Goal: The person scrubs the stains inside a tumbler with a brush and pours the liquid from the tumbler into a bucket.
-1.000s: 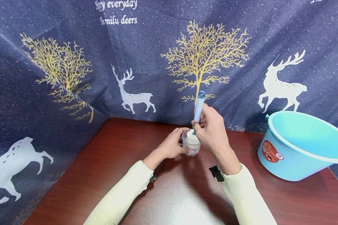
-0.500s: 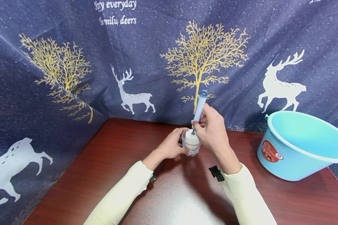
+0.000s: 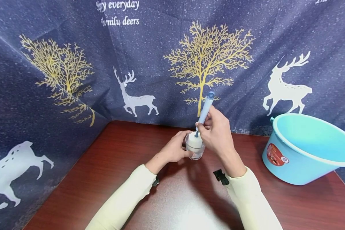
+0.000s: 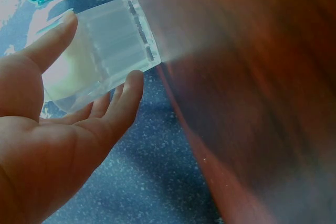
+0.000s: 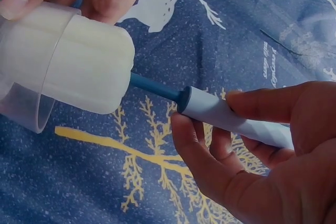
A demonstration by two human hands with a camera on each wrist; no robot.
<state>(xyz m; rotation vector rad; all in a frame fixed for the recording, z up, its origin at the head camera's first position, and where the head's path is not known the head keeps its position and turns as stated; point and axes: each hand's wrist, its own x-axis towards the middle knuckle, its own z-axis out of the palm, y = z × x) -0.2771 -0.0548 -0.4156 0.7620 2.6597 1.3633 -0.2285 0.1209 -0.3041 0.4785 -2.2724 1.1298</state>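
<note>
My left hand grips a clear faceted cup, thumb on one side and fingers on the other. A white sponge head of a cup brush sits partly inside the cup and sticks out past its rim. The brush has a dark blue neck and a light blue handle. My right hand pinches the lower part of that handle between thumb and fingers. The handle leans to the right, its ringed end uppermost. In the left wrist view the cup's bottom part shows no sponge.
A light blue bucket with a red label stands on the right of the dark red-brown table. A navy cloth with deer and golden trees hangs behind and along the left.
The handle's upper end has tipped to the right, and the sponge head has shifted slightly left in the cup. Both hands have stayed nearly in place.
</note>
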